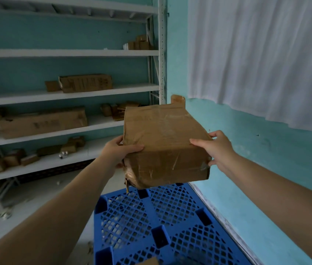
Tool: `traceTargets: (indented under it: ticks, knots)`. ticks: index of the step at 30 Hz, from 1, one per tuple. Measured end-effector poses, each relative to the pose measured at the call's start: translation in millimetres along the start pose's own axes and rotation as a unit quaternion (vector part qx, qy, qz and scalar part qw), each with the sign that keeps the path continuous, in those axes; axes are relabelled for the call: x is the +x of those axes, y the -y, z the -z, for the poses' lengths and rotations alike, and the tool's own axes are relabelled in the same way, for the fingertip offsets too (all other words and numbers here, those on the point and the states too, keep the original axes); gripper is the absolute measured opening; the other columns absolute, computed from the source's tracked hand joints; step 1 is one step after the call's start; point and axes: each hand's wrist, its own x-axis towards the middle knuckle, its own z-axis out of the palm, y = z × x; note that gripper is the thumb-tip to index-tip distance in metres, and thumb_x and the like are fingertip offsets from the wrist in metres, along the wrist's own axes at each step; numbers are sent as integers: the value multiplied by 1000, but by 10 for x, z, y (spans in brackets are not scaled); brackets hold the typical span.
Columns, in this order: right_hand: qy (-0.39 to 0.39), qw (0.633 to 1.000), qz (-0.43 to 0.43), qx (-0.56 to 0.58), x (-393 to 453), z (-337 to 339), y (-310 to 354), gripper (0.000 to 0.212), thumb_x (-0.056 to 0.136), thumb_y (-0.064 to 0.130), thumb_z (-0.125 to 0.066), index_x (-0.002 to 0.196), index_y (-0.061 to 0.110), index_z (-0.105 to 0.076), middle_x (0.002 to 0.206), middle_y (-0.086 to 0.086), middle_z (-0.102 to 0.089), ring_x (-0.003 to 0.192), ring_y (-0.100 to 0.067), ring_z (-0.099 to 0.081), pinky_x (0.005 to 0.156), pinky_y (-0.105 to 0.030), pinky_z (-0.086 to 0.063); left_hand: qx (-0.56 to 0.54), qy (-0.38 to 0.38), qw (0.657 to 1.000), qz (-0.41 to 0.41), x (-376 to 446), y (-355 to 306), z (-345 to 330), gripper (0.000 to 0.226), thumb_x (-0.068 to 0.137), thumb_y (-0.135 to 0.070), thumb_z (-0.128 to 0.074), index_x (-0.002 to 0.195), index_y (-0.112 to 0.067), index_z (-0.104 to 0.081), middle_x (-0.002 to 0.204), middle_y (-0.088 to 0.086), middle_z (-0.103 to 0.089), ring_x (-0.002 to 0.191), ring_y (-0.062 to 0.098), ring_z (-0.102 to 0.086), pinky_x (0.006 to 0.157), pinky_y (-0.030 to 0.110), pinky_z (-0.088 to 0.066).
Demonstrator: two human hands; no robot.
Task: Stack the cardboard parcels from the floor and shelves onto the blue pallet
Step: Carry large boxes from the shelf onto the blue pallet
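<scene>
On the left side of the room we have the white shelves (69, 93) against the turquoise wall (246, 150), and cardboard parcels sit on several levels: a printed box (85, 83) on the middle shelf, a long flat box (42, 122) one level down, and a scatter of small boxes (14, 158) on the lowest shelf, beside what look like a few tiny bottles, too small for us to make out. High up at the right end of the rack there is another little cluster of boxes (141, 43).

Moving towards the middle, our left hand (120, 152) comes in, thumb laid across the top edge of the parcel (162, 144) and fingers curled round its left side and under it. That is a firm grasp. The parcel itself is brown, wrapped in shiny tape, torn at its lower left corner, and it is up in the air between both hands, tilted slightly, above the far end of the blue pallet (151, 222). It is not touching the pallet.

On the right, our right hand (217, 148) presses against the parcel's right side, fingers on top, thumb lower down the side.

Below, the pallet's lattice top lies along the wall, with a scrap of cardboard (148, 261) at the bottom edge. Above right, a white curtain (256, 54) hangs.
</scene>
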Motion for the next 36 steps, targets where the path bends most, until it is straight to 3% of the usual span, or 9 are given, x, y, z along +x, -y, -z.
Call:
traceTargets:
  ticks: [5,15,19,21,23,26,30,34,36]
  knots:
    - [51,998,30,18,358,162,-43,55,72,30,-80,111,16,-43,87,5,-47,90,-20,-50,74,-41,-48,44,-47,998,2,118,-78,-251,89,65,-29,-80,141,-25,-34,130,9,-51,110,31,-52,90,45,-47]
    - [121,989,81,-10,1022,815,-332,58,69,33,-81,109,18,-41,105,-1,-53,91,-20,-56,80,-41,-55,26,-119,992,14,93,-59,-1165,85,67,-22,-79,141,-27,-37,131,7,-51,116,32,-50,97,47,-46]
    - [132,988,79,-17,1219,877,-648,58,69,32,-81,108,20,-40,104,1,-51,94,-20,-55,82,-42,-54,-25,-121,992,34,91,202,-1469,79,71,-13,-76,139,-25,-39,122,3,-53,98,22,-54,76,36,-48]
    - [134,988,66,-31,1315,875,-862,58,68,33,-82,107,21,-41,107,-1,-52,97,-22,-57,83,-45,-54,-42,-118,991,36,138,380,-1582,77,71,-9,-76,137,-24,-41,115,0,-54,85,14,-54,64,30,-47]
    - [135,988,56,-45,1404,852,-1098,59,67,33,-83,108,21,-43,109,-2,-54,99,-22,-58,84,-45,-54,-43,-116,991,40,219,591,-1684,79,70,-6,-76,138,-23,-40,110,-1,-53,82,12,-54,64,32,-49]
    - [132,988,42,-64,1476,811,-1523,63,66,31,-84,114,18,-44,111,-3,-54,99,-21,-58,84,-36,-53,-17,-111,992,57,387,1020,-1814,81,67,-9,-80,137,-21,-41,114,0,-52,89,18,-58,83,47,-54]
    - [139,987,18,-83,1480,741,-2304,64,66,29,-84,114,19,-44,115,-1,-55,102,-17,-57,90,-35,-51,0,-93,992,90,594,1820,-1990,88,61,-17,-84,137,-23,-41,126,-1,-53,115,28,-55,93,50,-50]
    - [150,984,-7,-100,1431,637,-3166,58,70,23,-81,112,19,-42,110,1,-54,91,-5,-57,80,-22,-50,-32,-83,989,115,667,2651,-2198,80,69,-7,-79,136,-27,-39,105,-15,-52,102,18,-54,76,29,-53]
    - [157,982,-17,-101,1372,570,-3593,55,72,19,-80,110,19,-40,109,0,-53,87,3,-53,70,-12,-44,-40,-79,988,127,676,3040,-2289,84,70,-3,-77,140,-25,-35,111,-13,-52,104,19,-56,76,30,-53]
